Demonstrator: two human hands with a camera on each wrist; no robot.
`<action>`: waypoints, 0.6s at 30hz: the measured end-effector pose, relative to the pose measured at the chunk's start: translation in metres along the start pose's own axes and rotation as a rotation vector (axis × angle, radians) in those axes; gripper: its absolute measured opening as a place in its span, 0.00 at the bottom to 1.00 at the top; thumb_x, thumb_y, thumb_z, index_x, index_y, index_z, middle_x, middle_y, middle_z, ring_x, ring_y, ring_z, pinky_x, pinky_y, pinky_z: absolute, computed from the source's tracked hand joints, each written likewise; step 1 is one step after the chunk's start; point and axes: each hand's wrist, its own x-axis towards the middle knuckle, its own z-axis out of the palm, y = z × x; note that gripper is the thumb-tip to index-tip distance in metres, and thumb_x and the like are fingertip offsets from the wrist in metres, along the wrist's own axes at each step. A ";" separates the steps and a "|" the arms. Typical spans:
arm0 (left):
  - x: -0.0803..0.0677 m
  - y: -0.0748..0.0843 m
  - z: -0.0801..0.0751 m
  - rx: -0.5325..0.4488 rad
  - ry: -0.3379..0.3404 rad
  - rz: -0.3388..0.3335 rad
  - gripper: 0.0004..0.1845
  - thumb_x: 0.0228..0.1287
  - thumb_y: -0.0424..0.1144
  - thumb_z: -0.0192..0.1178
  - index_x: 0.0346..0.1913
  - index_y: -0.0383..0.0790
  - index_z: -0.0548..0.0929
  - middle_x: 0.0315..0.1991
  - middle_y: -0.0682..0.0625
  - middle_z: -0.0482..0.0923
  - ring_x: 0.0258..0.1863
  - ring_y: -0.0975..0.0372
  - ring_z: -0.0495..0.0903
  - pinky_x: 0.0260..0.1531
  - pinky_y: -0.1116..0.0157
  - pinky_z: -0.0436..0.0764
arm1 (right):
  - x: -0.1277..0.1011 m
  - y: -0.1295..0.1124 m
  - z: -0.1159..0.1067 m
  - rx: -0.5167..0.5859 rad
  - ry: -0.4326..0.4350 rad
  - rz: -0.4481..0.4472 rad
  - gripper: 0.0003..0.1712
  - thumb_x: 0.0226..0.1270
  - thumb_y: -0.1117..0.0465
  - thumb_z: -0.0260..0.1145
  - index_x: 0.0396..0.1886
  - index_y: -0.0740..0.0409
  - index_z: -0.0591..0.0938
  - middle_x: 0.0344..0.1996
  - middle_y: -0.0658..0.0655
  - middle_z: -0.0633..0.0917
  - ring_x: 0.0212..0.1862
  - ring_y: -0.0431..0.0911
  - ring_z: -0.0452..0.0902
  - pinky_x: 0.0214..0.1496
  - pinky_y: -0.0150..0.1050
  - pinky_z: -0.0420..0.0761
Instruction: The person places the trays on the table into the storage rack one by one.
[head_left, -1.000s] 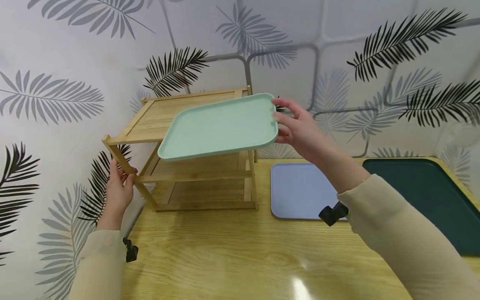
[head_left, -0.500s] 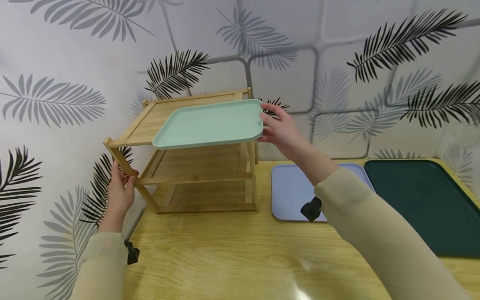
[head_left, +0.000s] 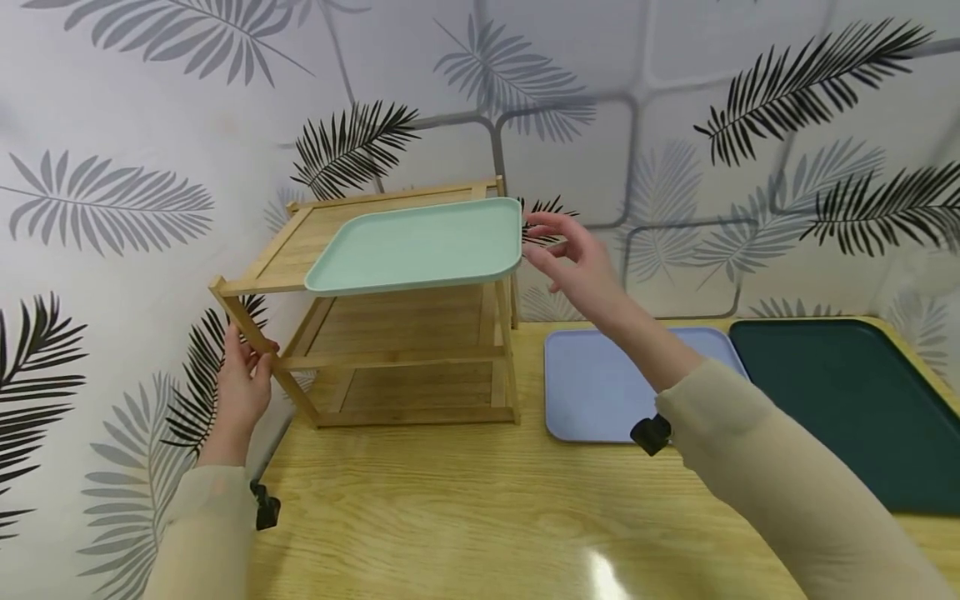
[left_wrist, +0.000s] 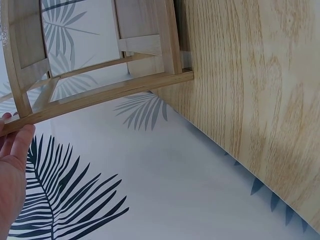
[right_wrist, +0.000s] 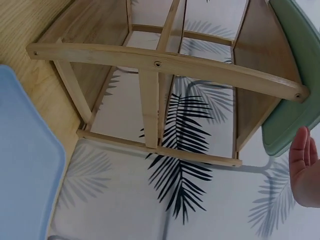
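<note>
Mint tray set on the top shelf, right hand letting go

The right hand (head_left: 581,265) hangs with fingers loosely spread just beside the right edge of the mint tray (head_left: 420,247), apparently no longer gripping it; the left hand (head_left: 242,385) grips the near left post of the bamboo rack (head_left: 390,358), steadying it. The tray lies on the rack's top shelf, its near edge overhanging the front. The placing step looks nearly finished; a nudge toward the far side would seat the tray fully. To the right on the wooden table (head_left: 465,508) lie a lavender tray (head_left: 600,383) and a dark green tray (head_left: 847,400).
</note>
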 end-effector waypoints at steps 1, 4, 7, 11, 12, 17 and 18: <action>0.000 0.000 0.000 -0.002 -0.003 -0.003 0.33 0.71 0.20 0.45 0.73 0.41 0.50 0.51 0.29 0.75 0.59 0.40 0.72 0.62 0.48 0.68 | -0.002 -0.001 -0.001 -0.014 -0.014 -0.042 0.24 0.69 0.60 0.63 0.63 0.59 0.74 0.55 0.58 0.76 0.44 0.48 0.76 0.29 0.35 0.77; -0.001 0.001 -0.001 0.001 -0.015 -0.014 0.32 0.72 0.22 0.45 0.74 0.42 0.50 0.53 0.30 0.74 0.61 0.40 0.70 0.62 0.48 0.68 | -0.007 -0.006 0.000 -0.058 -0.063 -0.159 0.19 0.66 0.64 0.66 0.56 0.61 0.79 0.54 0.56 0.77 0.41 0.46 0.77 0.29 0.35 0.76; -0.001 0.000 -0.002 0.002 -0.026 -0.024 0.32 0.73 0.23 0.44 0.74 0.43 0.49 0.54 0.30 0.73 0.62 0.40 0.69 0.62 0.48 0.68 | -0.009 -0.009 0.006 -0.110 -0.082 -0.238 0.11 0.65 0.67 0.67 0.47 0.62 0.84 0.49 0.55 0.79 0.40 0.44 0.76 0.27 0.32 0.74; -0.001 -0.001 -0.001 -0.006 -0.034 -0.038 0.32 0.73 0.24 0.44 0.74 0.43 0.48 0.56 0.30 0.72 0.63 0.40 0.68 0.63 0.48 0.67 | -0.008 -0.009 0.013 -0.168 -0.060 -0.281 0.05 0.66 0.67 0.67 0.40 0.62 0.86 0.44 0.54 0.80 0.41 0.44 0.73 0.28 0.33 0.72; -0.001 -0.001 0.000 -0.007 -0.034 -0.042 0.32 0.73 0.24 0.44 0.74 0.44 0.49 0.56 0.31 0.73 0.63 0.41 0.68 0.63 0.48 0.67 | -0.008 -0.009 0.015 -0.179 -0.053 -0.289 0.05 0.66 0.67 0.67 0.39 0.61 0.86 0.43 0.55 0.81 0.42 0.45 0.73 0.31 0.34 0.73; 0.000 0.000 0.000 -0.005 -0.027 -0.033 0.33 0.72 0.23 0.45 0.74 0.45 0.49 0.54 0.30 0.74 0.62 0.41 0.69 0.62 0.48 0.68 | 0.000 -0.008 0.020 -0.221 -0.034 -0.311 0.04 0.65 0.67 0.67 0.38 0.61 0.86 0.43 0.55 0.81 0.46 0.50 0.71 0.47 0.42 0.71; 0.000 0.000 0.000 -0.002 -0.028 -0.032 0.34 0.72 0.23 0.45 0.75 0.46 0.48 0.54 0.31 0.74 0.62 0.41 0.69 0.62 0.48 0.68 | 0.001 -0.008 0.022 -0.233 -0.031 -0.308 0.04 0.65 0.66 0.67 0.38 0.61 0.85 0.43 0.55 0.81 0.47 0.50 0.70 0.50 0.43 0.70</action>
